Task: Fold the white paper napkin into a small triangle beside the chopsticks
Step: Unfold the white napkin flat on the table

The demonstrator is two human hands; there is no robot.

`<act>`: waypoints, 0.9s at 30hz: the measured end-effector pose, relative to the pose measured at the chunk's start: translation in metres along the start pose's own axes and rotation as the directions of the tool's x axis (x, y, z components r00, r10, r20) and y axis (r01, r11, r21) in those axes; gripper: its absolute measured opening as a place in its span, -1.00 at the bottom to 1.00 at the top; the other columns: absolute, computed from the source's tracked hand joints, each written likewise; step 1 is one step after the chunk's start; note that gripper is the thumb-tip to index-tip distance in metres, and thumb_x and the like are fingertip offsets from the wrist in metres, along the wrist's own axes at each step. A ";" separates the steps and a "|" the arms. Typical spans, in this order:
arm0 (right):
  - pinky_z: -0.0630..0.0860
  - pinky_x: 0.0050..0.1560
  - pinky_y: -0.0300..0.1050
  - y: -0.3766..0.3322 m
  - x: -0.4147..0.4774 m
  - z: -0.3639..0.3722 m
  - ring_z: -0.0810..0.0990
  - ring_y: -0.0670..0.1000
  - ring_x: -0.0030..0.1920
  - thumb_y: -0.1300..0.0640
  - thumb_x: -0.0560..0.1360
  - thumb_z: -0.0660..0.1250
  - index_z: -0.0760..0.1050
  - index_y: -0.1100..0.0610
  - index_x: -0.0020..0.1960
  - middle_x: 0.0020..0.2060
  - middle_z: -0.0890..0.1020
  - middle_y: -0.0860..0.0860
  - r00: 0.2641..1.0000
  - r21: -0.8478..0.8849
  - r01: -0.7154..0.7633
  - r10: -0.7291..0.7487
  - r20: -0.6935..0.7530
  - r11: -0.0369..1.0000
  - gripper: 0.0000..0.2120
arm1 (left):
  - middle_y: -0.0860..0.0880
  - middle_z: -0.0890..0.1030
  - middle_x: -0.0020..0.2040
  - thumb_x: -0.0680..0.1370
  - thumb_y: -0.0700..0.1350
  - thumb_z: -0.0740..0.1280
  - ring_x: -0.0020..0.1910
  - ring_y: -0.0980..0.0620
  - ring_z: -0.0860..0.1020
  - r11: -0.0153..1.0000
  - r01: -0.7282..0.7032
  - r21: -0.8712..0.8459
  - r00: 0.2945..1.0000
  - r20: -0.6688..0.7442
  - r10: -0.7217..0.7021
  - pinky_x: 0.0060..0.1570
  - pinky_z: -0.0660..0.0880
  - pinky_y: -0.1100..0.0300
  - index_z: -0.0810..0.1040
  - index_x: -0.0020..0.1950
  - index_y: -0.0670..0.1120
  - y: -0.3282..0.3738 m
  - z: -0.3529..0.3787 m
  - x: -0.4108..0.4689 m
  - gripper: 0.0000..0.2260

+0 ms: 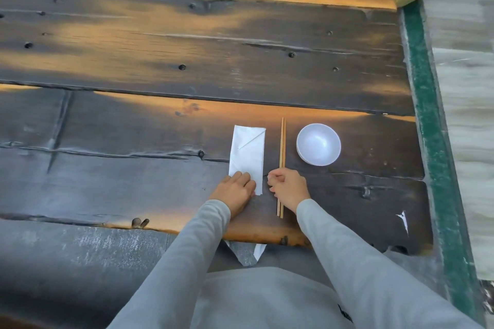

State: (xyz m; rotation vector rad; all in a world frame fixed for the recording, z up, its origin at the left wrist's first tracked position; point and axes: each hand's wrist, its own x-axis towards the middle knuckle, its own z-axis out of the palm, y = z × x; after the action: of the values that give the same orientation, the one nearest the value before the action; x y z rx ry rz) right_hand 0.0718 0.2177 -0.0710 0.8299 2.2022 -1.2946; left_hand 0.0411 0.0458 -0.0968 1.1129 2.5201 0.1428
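Observation:
A white paper napkin (247,153) lies as a long narrow strip on the dark wooden table, its far right corner folded down into a small triangle. Just to its right lies a pair of wooden chopsticks (282,141), pointing away from me. My left hand (235,191) presses flat on the napkin's near end, fingers spread over its left corner. My right hand (287,188) hovers over the chopsticks' near half with the fingers curled, thumb and forefinger pinched close to the napkin's near right edge. Whether it grips the paper is unclear.
A white bowl (318,144) stands right of the chopsticks. A white scrap (252,251) hangs below the table's front edge (160,228) near my lap. A green-painted rail (427,115) runs along the table's right side.

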 end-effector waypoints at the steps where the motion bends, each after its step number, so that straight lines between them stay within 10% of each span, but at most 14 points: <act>1: 0.62 0.18 0.12 0.001 0.001 0.001 0.68 0.08 0.02 0.12 0.62 0.28 0.60 -0.04 -0.05 -0.12 0.72 0.00 1.000 0.010 -0.001 0.001 -0.004 1.000 -0.85 | -0.24 0.56 0.01 0.63 -0.17 0.26 -0.01 -0.25 0.54 1.000 -0.017 0.001 0.999 -0.038 0.017 -0.09 0.47 -0.08 0.56 0.04 -0.24 -0.001 0.003 0.000 -0.84; 17: 0.65 0.14 0.07 0.004 0.007 0.013 0.69 0.04 -0.02 0.19 0.61 0.30 0.58 -0.04 -0.04 -0.12 0.70 -0.02 0.999 0.009 0.023 -0.023 -0.025 1.000 -0.84 | -0.15 0.50 0.04 0.67 -0.02 0.14 0.01 -0.20 0.47 0.986 0.090 -0.137 0.993 -0.060 -0.099 -0.03 0.39 -0.01 0.49 0.18 -0.11 -0.005 0.013 0.005 -0.77; 27: 0.70 -0.26 -0.19 0.004 0.005 0.016 0.74 -0.01 -0.34 0.14 0.63 0.29 0.64 0.10 -0.05 -0.20 0.73 0.06 0.999 0.108 -0.037 0.041 -0.034 0.993 -0.83 | -0.16 0.57 -0.02 0.65 -0.08 0.26 -0.01 -0.17 0.50 0.840 0.155 -0.520 0.967 -0.094 -0.236 0.00 0.42 0.00 0.53 0.03 -0.19 -0.009 0.004 -0.002 -0.82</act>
State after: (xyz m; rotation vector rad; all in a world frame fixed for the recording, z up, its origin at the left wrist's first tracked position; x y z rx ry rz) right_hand 0.0721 0.2062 -0.0840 0.9393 2.1482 -1.4002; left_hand 0.0374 0.0384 -0.1017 0.6427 2.4837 0.8186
